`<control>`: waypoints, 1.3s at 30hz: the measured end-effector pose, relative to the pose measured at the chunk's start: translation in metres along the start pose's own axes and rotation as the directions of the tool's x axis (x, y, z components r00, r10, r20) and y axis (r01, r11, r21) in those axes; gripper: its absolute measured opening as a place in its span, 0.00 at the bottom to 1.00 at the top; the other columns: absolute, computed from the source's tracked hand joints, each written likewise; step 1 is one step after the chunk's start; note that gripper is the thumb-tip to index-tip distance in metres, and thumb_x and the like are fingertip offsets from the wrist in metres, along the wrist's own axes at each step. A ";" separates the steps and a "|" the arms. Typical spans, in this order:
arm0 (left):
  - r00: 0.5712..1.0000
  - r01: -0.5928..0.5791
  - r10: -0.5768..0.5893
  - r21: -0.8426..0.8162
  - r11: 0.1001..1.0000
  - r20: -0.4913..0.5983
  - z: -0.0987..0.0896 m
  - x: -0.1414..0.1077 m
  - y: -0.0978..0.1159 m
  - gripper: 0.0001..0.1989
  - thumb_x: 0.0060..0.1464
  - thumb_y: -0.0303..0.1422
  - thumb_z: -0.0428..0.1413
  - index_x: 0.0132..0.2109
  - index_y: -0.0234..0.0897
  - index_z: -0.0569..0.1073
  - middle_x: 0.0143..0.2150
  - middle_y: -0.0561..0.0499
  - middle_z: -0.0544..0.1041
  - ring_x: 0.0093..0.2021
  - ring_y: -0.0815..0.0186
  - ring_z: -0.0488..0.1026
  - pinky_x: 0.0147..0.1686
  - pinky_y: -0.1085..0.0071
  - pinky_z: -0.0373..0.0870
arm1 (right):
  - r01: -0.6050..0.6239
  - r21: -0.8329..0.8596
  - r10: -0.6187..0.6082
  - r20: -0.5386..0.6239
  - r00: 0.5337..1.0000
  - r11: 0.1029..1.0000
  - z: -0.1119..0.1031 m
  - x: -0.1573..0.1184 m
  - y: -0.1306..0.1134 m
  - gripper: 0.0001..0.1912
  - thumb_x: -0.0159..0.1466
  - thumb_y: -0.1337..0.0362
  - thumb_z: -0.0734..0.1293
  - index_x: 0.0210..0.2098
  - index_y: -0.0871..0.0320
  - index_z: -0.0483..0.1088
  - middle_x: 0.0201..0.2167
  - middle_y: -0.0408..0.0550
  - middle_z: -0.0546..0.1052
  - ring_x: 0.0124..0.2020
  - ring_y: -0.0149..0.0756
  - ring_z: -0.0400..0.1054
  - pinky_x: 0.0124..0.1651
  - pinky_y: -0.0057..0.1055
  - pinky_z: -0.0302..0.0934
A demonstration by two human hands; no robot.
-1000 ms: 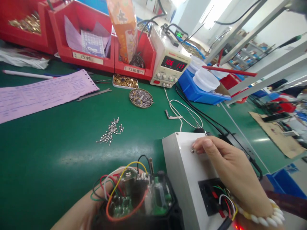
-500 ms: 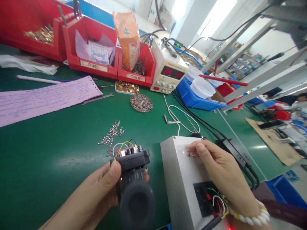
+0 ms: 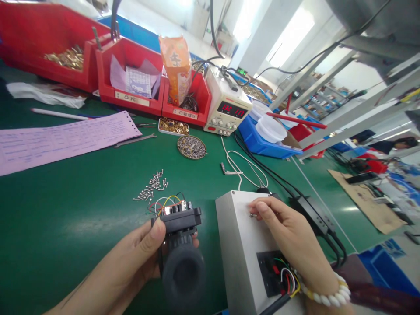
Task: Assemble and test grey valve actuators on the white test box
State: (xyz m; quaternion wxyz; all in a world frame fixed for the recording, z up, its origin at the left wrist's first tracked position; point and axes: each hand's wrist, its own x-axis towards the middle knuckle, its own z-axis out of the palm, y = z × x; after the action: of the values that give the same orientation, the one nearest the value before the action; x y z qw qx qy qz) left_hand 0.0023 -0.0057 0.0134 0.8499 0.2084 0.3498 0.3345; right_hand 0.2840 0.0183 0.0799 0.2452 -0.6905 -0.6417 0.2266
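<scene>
A black joystick-like device [image 3: 182, 223], with thin coloured wires and a round dark knob, is gripped in my left hand [image 3: 142, 249] at the lower middle. To its right stands a grey metal box [image 3: 236, 245] with a black socket and coloured wires [image 3: 285, 278] on its top face. My right hand [image 3: 284, 225] rests over this box, its thumb and forefinger together at a small metal toggle switch [image 3: 252, 215]. A white bead bracelet circles the right wrist. Short screws [image 3: 151, 187] lie loose beyond the device.
Red bins [image 3: 131, 103] and a power supply [image 3: 226, 107] with red digits line the back. Nearer are a round dish of small parts [image 3: 192, 147], a wrench [image 3: 138, 140], and pink paper [image 3: 65, 140]. Cables and a black adapter [image 3: 311, 212] lie right of the box.
The view has shifted slightly. The left digits on the power supply read differently. Both hands keep their places at the device and the switch.
</scene>
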 end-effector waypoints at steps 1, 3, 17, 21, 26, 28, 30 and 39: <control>1.000 -0.008 0.008 0.007 1.000 0.002 0.001 0.000 0.001 0.26 0.50 0.59 0.64 0.47 0.46 0.84 0.47 0.48 0.87 0.48 0.58 0.82 0.42 0.73 0.80 | -0.002 -0.001 0.002 0.000 1.000 1.000 0.000 0.000 0.000 0.19 0.69 0.46 0.63 0.35 0.53 0.77 0.33 0.44 0.78 0.35 0.40 0.70 0.41 0.34 0.60; 1.000 -0.017 0.017 0.015 1.000 0.001 0.003 0.000 0.002 0.27 0.49 0.59 0.64 0.46 0.46 0.84 0.46 0.48 0.87 0.47 0.58 0.82 0.41 0.73 0.80 | -0.009 -0.003 0.009 0.001 1.000 1.000 0.000 0.000 -0.001 0.19 0.68 0.46 0.64 0.35 0.53 0.77 0.33 0.44 0.77 0.35 0.40 0.70 0.41 0.34 0.60; 0.998 0.006 -0.003 0.057 0.998 -0.055 0.001 -0.001 0.000 0.32 0.43 0.63 0.66 0.47 0.47 0.83 0.48 0.48 0.86 0.49 0.54 0.81 0.43 0.69 0.79 | -0.062 -0.040 0.062 0.008 0.998 0.997 -0.001 -0.001 -0.004 0.16 0.65 0.48 0.66 0.36 0.53 0.76 0.34 0.43 0.77 0.35 0.40 0.69 0.42 0.34 0.60; 0.999 -0.026 0.028 0.063 0.998 -0.031 0.003 -0.001 0.000 0.32 0.46 0.61 0.65 0.50 0.43 0.82 0.49 0.46 0.85 0.48 0.55 0.80 0.42 0.69 0.78 | -0.055 -0.042 0.056 0.014 0.998 0.998 -0.002 -0.002 -0.007 0.15 0.65 0.49 0.67 0.36 0.52 0.77 0.35 0.44 0.78 0.36 0.41 0.69 0.42 0.34 0.62; 0.999 -0.028 0.030 0.093 0.995 -0.017 0.000 -0.001 0.000 0.30 0.50 0.60 0.63 0.49 0.43 0.82 0.49 0.46 0.85 0.48 0.55 0.77 0.42 0.69 0.75 | -0.058 -0.033 0.058 0.009 0.998 0.998 -0.001 -0.003 -0.007 0.14 0.65 0.49 0.67 0.36 0.52 0.77 0.36 0.44 0.79 0.38 0.42 0.70 0.43 0.35 0.63; 0.999 -0.017 0.021 0.099 0.995 -0.042 -0.003 0.000 -0.001 0.30 0.49 0.60 0.63 0.49 0.42 0.82 0.49 0.45 0.85 0.48 0.54 0.77 0.43 0.68 0.75 | -0.059 -0.032 0.059 0.006 0.998 0.998 -0.001 -0.003 -0.005 0.13 0.65 0.50 0.68 0.35 0.52 0.77 0.36 0.43 0.79 0.38 0.41 0.70 0.43 0.34 0.63; 0.998 0.002 0.004 0.085 0.996 -0.064 -0.006 0.001 -0.002 0.31 0.49 0.60 0.64 0.50 0.42 0.82 0.50 0.44 0.85 0.49 0.52 0.77 0.43 0.66 0.75 | -0.058 -0.027 0.059 0.007 0.998 0.998 -0.001 -0.003 -0.004 0.13 0.64 0.50 0.68 0.35 0.52 0.77 0.35 0.43 0.79 0.37 0.41 0.70 0.43 0.34 0.63; 1.000 -0.010 0.011 0.059 0.998 -0.015 -0.003 -0.001 -0.003 0.30 0.52 0.60 0.61 0.50 0.43 0.81 0.51 0.45 0.84 0.51 0.54 0.76 0.45 0.67 0.73 | -0.051 -0.019 0.051 0.012 0.999 0.999 -0.002 -0.002 -0.002 0.13 0.64 0.50 0.69 0.36 0.51 0.77 0.36 0.42 0.79 0.38 0.41 0.71 0.43 0.34 0.63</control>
State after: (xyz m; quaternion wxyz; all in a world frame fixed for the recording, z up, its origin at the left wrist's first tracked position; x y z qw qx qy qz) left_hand 0.0011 -0.0083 0.0096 0.8389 0.2327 0.3647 0.3303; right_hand 0.2830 0.0167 0.0827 0.2288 -0.7076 -0.6274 0.2311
